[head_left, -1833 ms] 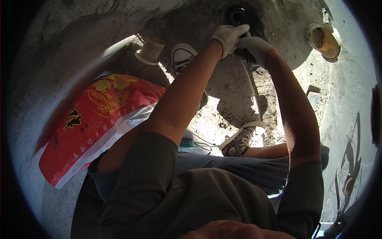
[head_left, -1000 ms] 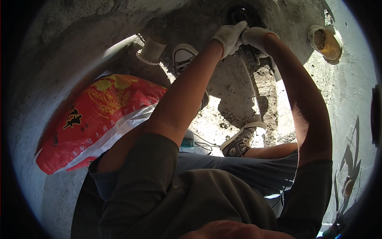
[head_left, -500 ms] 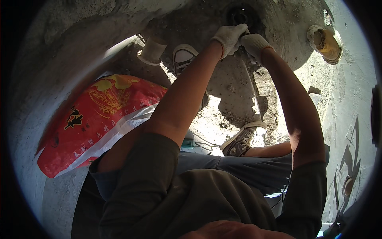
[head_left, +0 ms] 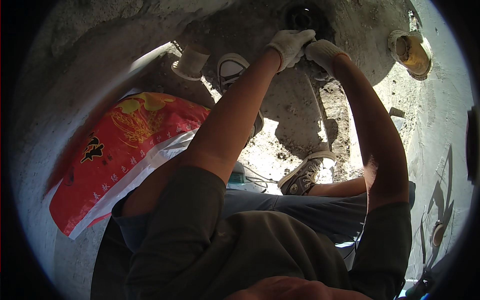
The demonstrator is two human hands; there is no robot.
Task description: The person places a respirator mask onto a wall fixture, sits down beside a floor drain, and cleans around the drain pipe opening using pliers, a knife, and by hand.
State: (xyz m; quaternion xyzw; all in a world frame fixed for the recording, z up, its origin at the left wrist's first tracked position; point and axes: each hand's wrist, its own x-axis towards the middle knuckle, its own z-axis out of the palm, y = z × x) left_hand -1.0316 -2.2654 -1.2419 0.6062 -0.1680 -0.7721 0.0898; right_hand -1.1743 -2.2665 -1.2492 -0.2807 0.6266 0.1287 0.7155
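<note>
Both my hands wear pale knitted work gloves and reach far out in front of me. My left hand (head_left: 292, 46) is closed, with its thumb and index finger pressed together at the tip. Close by on its right, my right hand (head_left: 322, 54) is curled, palm side hidden. Whatever sits between the two sets of fingers is too small and dark to make out. Just beyond them is a dark round fitting (head_left: 301, 19) set in the shaded concrete.
A red printed woven sack (head_left: 130, 145) lies on my left. A short pipe stub (head_left: 191, 62) stands beyond it, and a yellowish pipe stub (head_left: 413, 54) is at the far right. A green-and-white corded item (head_left: 238, 176) lies by my legs. Curved concrete walls (head_left: 80, 70) surround me.
My right hand has shifted slightly to the right, leaving a wider gap from the left. The left hand stays nearly in place. The sack's near end has shifted a little.
</note>
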